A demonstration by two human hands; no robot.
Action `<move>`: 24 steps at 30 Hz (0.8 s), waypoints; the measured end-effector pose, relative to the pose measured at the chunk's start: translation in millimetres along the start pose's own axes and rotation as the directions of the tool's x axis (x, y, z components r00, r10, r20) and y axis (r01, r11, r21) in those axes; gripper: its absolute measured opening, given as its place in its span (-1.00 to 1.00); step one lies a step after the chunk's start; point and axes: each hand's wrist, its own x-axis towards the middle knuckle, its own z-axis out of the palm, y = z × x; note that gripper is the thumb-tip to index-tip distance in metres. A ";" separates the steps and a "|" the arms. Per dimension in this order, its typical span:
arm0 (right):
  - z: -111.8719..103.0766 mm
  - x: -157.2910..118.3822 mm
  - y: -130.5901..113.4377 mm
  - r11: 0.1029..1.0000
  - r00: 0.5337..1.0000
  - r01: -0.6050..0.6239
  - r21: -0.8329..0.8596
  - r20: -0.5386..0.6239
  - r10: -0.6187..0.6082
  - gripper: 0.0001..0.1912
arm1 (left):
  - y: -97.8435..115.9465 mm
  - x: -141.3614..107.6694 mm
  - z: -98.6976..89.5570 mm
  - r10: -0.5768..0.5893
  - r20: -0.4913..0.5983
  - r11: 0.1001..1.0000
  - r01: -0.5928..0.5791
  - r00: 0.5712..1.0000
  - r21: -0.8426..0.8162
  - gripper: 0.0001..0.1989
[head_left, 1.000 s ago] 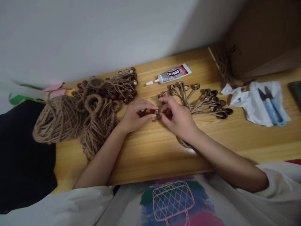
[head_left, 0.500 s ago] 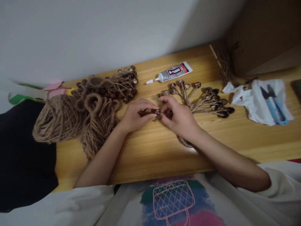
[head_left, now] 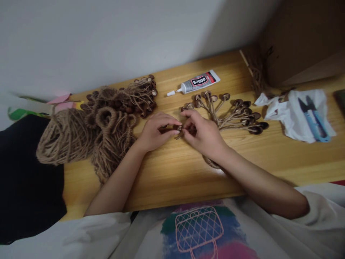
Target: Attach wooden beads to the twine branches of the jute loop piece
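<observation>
Between the thumb and forefinger of my left hand [head_left: 156, 132] is a small brown nutshell-like piece [head_left: 179, 127], with a short end of cord showing below it. My right hand [head_left: 203, 132] is closed up against the same piece from the right, its fingertips bunched together. What those fingertips hold is too small to make out. Behind my right hand a bundle of jute cords [head_left: 226, 121] fans out, tipped with several brown shell pieces [head_left: 246, 115]. A coiled cord loop [head_left: 210, 162] of that bundle shows under my right wrist.
A glue tube [head_left: 201, 82] marked B-7000 lies behind my hands, its white cap [head_left: 170, 93] on the nozzle. At left are a jute twine ball [head_left: 64, 136] and a heap of corded pieces [head_left: 113, 122]. Blue-handled snips [head_left: 315, 120] rest on white plastic [head_left: 292, 124]; a cardboard box [head_left: 307, 43] stands behind.
Almost nothing differs. Both hands keep their pinch at the same spot, and the view has shifted very slightly.
</observation>
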 end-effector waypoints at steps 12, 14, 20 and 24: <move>-2.2 -1.0 -1.6 1.000 1.000 0.004 -0.018 0.006 -0.004 -0.58 | 0.7 -0.1 0.4 -0.018 -0.004 1.000 0.017 1.000 -0.025 -0.81; -2.4 -1.2 -1.6 1.000 1.000 0.015 -0.018 0.010 -0.015 -0.58 | 0.7 0.0 0.7 -0.009 -0.011 1.000 0.009 1.000 -0.029 -0.81; -2.9 -1.9 -1.2 0.999 0.999 0.040 -0.027 -0.003 -0.041 -0.56 | 0.8 -0.1 1.2 -0.001 -0.018 1.000 0.001 1.000 -0.007 -0.82; -8.2 -1.9 -2.6 0.999 0.994 0.047 -0.001 -0.095 -0.047 -0.66 | 1.4 -0.1 1.6 -0.004 -0.022 1.000 0.004 1.000 -0.003 -0.84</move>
